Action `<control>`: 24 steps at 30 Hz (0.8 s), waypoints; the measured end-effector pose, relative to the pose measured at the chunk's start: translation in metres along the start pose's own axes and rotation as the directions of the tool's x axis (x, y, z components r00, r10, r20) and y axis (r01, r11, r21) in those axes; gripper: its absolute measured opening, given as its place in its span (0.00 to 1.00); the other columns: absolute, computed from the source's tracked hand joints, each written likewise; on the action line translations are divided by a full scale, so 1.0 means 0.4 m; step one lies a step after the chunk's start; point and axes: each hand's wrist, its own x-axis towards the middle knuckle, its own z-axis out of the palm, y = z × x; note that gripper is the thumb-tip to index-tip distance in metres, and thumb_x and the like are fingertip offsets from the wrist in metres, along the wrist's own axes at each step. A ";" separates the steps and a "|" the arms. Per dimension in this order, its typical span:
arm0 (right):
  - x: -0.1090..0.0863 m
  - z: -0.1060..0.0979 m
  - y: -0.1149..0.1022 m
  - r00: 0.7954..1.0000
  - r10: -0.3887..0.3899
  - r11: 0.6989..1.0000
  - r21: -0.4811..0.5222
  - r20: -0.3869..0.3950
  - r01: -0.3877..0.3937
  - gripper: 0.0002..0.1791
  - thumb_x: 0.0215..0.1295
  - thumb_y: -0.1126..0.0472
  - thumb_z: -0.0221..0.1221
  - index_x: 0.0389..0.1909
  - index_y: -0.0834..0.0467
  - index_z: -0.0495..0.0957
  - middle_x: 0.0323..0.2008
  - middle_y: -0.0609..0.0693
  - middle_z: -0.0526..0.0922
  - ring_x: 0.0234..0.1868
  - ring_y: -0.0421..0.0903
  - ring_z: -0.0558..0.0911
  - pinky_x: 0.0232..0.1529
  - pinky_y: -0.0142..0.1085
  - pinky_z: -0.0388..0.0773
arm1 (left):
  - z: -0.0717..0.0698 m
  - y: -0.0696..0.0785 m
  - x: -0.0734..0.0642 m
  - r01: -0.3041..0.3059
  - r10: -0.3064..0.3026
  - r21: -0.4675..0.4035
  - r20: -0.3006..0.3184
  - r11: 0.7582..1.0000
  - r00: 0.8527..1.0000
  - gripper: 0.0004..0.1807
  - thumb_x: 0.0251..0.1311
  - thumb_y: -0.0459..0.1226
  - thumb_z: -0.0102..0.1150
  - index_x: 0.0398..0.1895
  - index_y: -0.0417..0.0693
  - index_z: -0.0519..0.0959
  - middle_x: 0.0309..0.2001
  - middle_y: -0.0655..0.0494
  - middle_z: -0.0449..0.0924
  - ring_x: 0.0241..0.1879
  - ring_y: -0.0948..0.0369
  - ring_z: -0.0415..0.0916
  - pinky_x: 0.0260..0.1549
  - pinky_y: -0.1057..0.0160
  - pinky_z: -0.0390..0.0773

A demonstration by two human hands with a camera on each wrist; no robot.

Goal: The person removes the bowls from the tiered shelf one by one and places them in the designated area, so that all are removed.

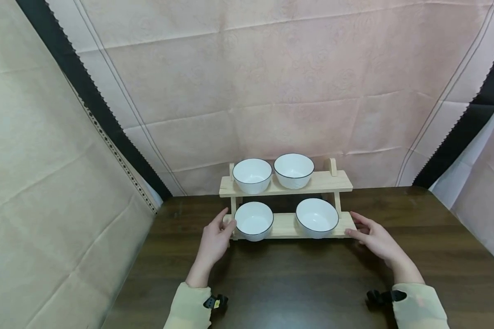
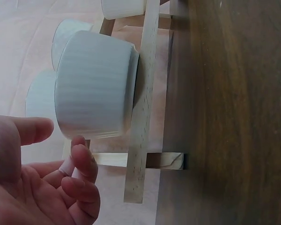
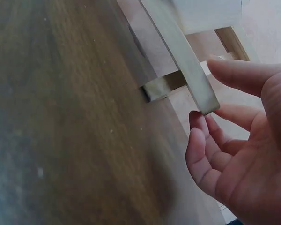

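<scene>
A two-tier light wood rack (image 1: 286,227) stands on the dark table, its rear against the cloth. White bowls with dark rims sit on it: an upper left bowl (image 1: 253,178), an upper right bowl (image 1: 294,172), a lower left bowl (image 1: 254,223) and a lower right bowl (image 1: 317,219). My left hand (image 1: 215,240) is at the lower shelf's left end, thumb near the bowl, fingers loosely bent. At the right end, my right hand (image 1: 374,238) has thumb and fingers spread around the shelf's corner (image 3: 207,104), fingertips right at the wood.
Pale pink cloth (image 1: 271,87) hangs behind the table (image 1: 288,283); cream cloth (image 1: 57,196) closes the left side, with more cloth at the right. Dark strips run along the corners. Each wrist wears a black strap near a light green sleeve.
</scene>
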 end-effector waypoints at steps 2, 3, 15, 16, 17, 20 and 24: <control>0.000 0.001 0.005 1.000 -0.006 1.000 0.015 -0.002 0.006 0.46 0.81 0.47 0.61 0.87 0.65 0.52 0.76 0.74 0.68 0.63 0.60 0.83 0.46 0.34 0.86 | 0.002 -0.002 0.000 0.001 -0.001 -0.004 0.011 1.000 1.000 0.34 0.79 0.44 0.59 0.83 0.44 0.66 0.37 0.34 0.84 0.19 0.59 0.74 0.24 0.61 0.77; 0.000 0.002 0.008 1.000 -0.011 1.000 0.022 -0.003 0.011 0.46 0.81 0.48 0.61 0.86 0.65 0.53 0.75 0.73 0.69 0.63 0.59 0.83 0.45 0.34 0.86 | 0.003 -0.004 0.000 0.002 -0.002 -0.006 0.014 1.000 1.000 0.34 0.79 0.44 0.59 0.83 0.44 0.67 0.37 0.34 0.84 0.19 0.59 0.74 0.24 0.61 0.77; 0.009 -0.001 0.028 0.999 -0.015 0.994 0.110 0.028 0.011 0.44 0.82 0.51 0.59 0.89 0.60 0.50 0.79 0.72 0.63 0.54 0.39 0.79 0.47 0.34 0.83 | 0.026 -0.018 0.001 0.020 -0.016 -0.090 0.045 0.996 0.999 0.33 0.79 0.46 0.60 0.82 0.47 0.69 0.31 0.40 0.82 0.20 0.58 0.74 0.24 0.62 0.76; 0.010 -0.001 0.028 0.999 -0.014 0.993 0.116 0.033 0.010 0.44 0.82 0.51 0.59 0.89 0.59 0.49 0.80 0.72 0.62 0.54 0.39 0.78 0.48 0.34 0.82 | 0.029 -0.018 0.001 0.019 -0.014 -0.095 0.046 0.995 0.999 0.33 0.79 0.46 0.60 0.82 0.47 0.69 0.31 0.42 0.82 0.20 0.59 0.74 0.24 0.62 0.76; 0.010 -0.001 0.027 0.999 -0.012 0.993 0.122 0.037 0.008 0.44 0.82 0.52 0.59 0.89 0.60 0.49 0.80 0.72 0.62 0.54 0.40 0.78 0.48 0.34 0.82 | 0.032 -0.018 0.002 0.017 -0.012 -0.100 0.048 0.995 0.999 0.33 0.79 0.46 0.61 0.82 0.47 0.69 0.31 0.44 0.82 0.20 0.59 0.74 0.24 0.62 0.76; 0.011 -0.001 0.023 0.999 -0.002 0.990 0.138 0.047 -0.004 0.44 0.83 0.52 0.58 0.89 0.60 0.48 0.81 0.72 0.59 0.54 0.41 0.77 0.47 0.34 0.80 | 0.038 -0.015 0.002 0.013 -0.008 -0.106 0.046 0.994 0.999 0.34 0.78 0.46 0.62 0.82 0.45 0.70 0.30 0.48 0.83 0.20 0.59 0.74 0.23 0.62 0.76; 0.012 0.000 0.020 0.999 0.007 0.989 0.150 0.052 -0.015 0.44 0.83 0.52 0.58 0.89 0.59 0.48 0.81 0.71 0.59 0.54 0.43 0.76 0.47 0.34 0.79 | 0.039 -0.011 0.002 0.024 -0.020 -0.113 0.038 0.993 0.999 0.33 0.78 0.46 0.62 0.81 0.45 0.70 0.29 0.50 0.83 0.20 0.58 0.74 0.24 0.62 0.77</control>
